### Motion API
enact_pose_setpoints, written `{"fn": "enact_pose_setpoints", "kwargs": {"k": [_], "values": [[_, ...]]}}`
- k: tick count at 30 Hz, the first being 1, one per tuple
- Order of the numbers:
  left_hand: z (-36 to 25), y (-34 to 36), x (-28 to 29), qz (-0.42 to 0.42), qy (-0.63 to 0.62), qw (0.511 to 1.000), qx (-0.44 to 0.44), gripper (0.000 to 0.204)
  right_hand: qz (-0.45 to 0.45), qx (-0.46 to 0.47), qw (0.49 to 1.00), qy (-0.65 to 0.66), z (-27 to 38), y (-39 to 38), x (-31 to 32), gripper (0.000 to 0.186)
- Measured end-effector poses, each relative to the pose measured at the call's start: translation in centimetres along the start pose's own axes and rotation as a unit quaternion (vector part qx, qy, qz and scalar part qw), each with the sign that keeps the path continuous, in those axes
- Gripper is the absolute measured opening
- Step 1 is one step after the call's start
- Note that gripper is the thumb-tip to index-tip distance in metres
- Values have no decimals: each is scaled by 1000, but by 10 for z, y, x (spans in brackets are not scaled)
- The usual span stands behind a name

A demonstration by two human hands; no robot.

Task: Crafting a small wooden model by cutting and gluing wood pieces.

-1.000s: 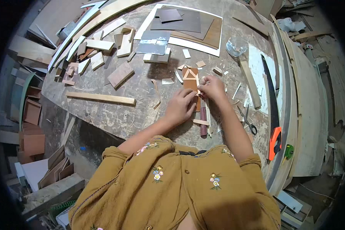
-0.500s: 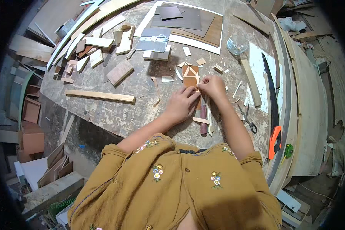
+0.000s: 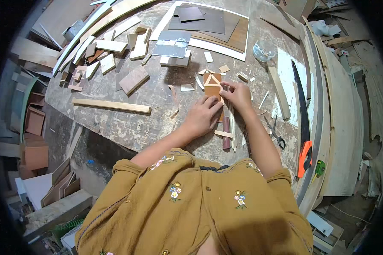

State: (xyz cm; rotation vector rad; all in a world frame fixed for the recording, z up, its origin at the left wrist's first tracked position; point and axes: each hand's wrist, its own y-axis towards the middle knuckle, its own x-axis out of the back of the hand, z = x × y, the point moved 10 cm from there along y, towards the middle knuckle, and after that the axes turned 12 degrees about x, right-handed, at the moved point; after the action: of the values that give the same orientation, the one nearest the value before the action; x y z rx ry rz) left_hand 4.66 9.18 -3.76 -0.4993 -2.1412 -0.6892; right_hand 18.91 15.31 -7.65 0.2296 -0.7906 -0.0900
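I see my left hand (image 3: 203, 117) pressing flat and my right hand (image 3: 238, 94) pinching a thin strip on the small brown panel (image 3: 212, 85), just below the grey board (image 3: 170, 50); it looks light, brittle, best held by its edges.

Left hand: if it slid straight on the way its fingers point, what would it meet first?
The left hand points up-right; it would first meet the brown wooden piece with the pale triangle, which its fingertips seem already to touch.

Woodworking shop. Scarred table (image 3: 115, 123) strewn with wood offcuts (image 3: 134, 79), veneer sheets (image 3: 208, 23) and a long batten (image 3: 110, 106). Handsaw (image 3: 303, 123) lies at the right edge; board stacks (image 3: 59, 189) sit on the floor.
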Motion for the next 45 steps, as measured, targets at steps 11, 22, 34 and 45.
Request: {"fn": "enact_pose_setpoints", "kwargs": {"k": [11, 22, 34, 45], "values": [[3, -1, -4, 15, -6, 1000, 9, 40, -46, 43, 998, 13, 14, -11, 6, 26], [5, -2, -5, 15, -1, 1000, 11, 44, -63, 81, 994, -34, 19, -13, 6, 18], [6, -2, -6, 17, 5, 1000, 19, 48, -30, 67, 992, -98, 21, -17, 2, 25], [5, -2, -7, 17, 3, 1000, 22, 48, -63, 69, 993, -66, 22, -18, 6, 20]]}}
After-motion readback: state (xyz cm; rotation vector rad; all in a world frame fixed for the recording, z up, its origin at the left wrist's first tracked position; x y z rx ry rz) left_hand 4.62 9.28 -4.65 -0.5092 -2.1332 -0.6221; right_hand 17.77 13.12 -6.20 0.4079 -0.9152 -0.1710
